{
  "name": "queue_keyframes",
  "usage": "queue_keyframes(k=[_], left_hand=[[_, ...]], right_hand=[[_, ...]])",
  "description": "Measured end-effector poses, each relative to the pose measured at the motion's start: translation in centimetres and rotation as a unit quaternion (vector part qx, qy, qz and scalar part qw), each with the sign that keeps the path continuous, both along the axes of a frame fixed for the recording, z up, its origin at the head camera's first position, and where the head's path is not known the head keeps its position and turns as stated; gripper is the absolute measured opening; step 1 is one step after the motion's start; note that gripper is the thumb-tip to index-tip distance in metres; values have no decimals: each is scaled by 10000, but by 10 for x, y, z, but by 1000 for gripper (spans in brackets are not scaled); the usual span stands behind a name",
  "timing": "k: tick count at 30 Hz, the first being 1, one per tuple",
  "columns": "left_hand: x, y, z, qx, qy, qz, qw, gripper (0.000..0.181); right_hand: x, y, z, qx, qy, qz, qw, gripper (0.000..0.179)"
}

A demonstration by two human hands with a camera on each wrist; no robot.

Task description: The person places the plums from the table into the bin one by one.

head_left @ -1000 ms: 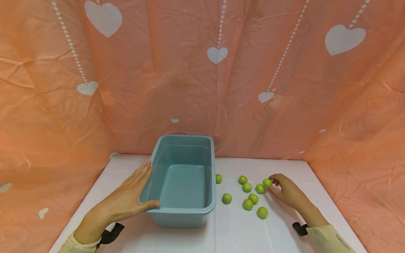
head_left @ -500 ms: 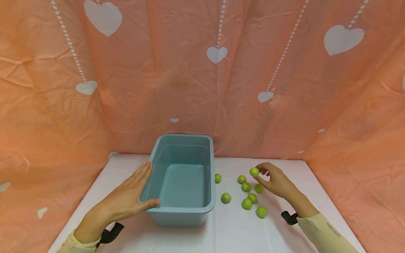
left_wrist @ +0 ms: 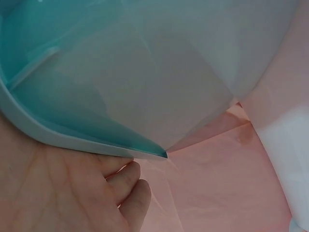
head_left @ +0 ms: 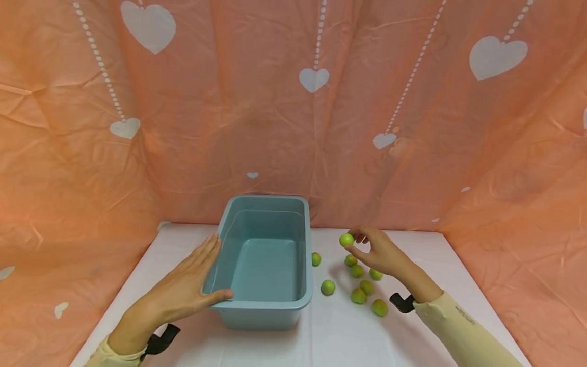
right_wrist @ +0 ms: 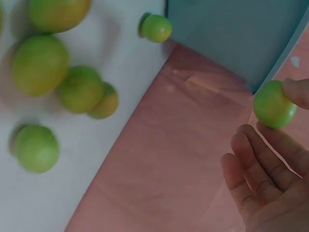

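Observation:
A blue-grey plastic tub (head_left: 266,306) stands on the white table, with nothing in it. My left hand (head_left: 179,290) lies against its left side, fingers straight along the rim and thumb over the near left corner. In the left wrist view, the palm (left_wrist: 63,188) shows outside the tub wall (left_wrist: 72,142). With thumb and index finger, my right hand (head_left: 378,250) pinches a small green lime (head_left: 346,240) above the table, right of the tub. The right wrist view shows that lime (right_wrist: 274,104) at the fingertips, the other fingers extended below it.
Several more limes lie on the table right of the tub, among them one lime (head_left: 328,287) on its own and another lime (head_left: 316,259) close by the tub's wall. Orange cloth (head_left: 367,193) with white hearts hangs behind and at both sides of the table (head_left: 339,341).
My right hand has lifted the lime off the table and carried it left, toward the tub. The left hand and the tub stay in place.

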State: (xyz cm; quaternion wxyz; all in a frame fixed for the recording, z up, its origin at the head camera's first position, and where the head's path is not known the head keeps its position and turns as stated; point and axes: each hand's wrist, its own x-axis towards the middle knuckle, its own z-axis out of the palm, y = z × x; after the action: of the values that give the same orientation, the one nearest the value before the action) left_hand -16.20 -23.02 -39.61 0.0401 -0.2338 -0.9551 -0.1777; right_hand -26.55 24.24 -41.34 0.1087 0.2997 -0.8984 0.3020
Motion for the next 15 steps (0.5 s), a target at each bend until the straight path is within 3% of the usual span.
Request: queue_keyframes(k=[15], left_hand=[[-1,0,0,-28,-32,40,10000,116]], right_hand=[[-11,-43,25,-65,233,292,9993,28]])
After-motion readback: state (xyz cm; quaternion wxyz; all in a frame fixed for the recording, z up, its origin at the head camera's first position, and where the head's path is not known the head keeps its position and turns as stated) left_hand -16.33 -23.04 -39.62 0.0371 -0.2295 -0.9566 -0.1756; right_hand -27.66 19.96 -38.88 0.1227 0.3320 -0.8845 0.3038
